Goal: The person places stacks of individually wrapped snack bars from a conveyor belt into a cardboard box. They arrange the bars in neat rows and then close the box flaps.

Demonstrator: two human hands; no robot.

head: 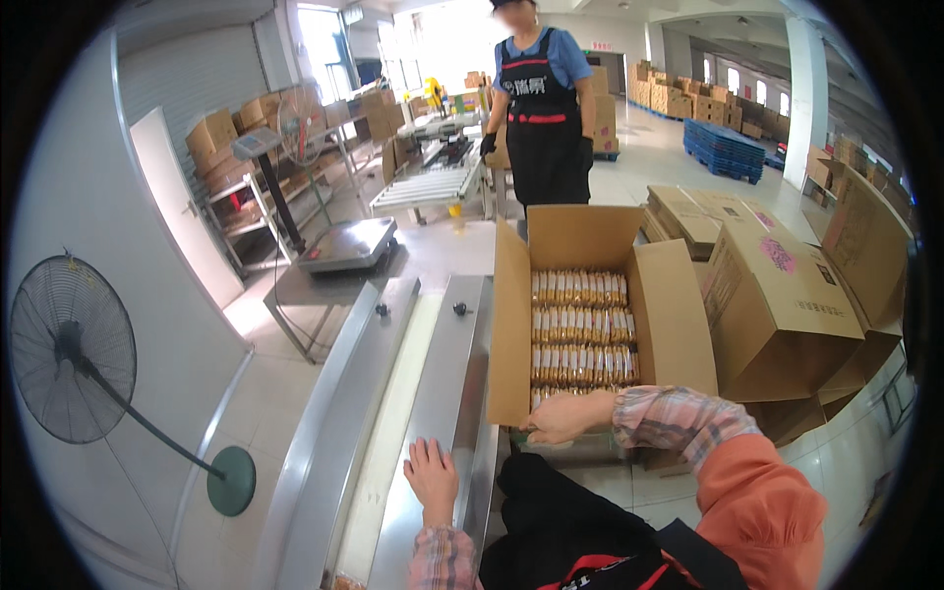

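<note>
My left hand lies flat, fingers spread, on the stainless steel side plate of a narrow belt conveyor. Its pale belt runs between two such plates. To the right stands an open cardboard carton, its far and side flaps raised. Inside, several rows of small wrapped packets stand on edge. My right hand is at the carton's near left corner with its fingers curled; whether they grip the edge is hidden. It partly covers the nearest packet row.
A steel bench with a platform scale adjoins the conveyor's far end. More cartons crowd the right side. Beyond my carton stands a co-worker in dark gloves, beside a roller conveyor. A pedestal fan is at left.
</note>
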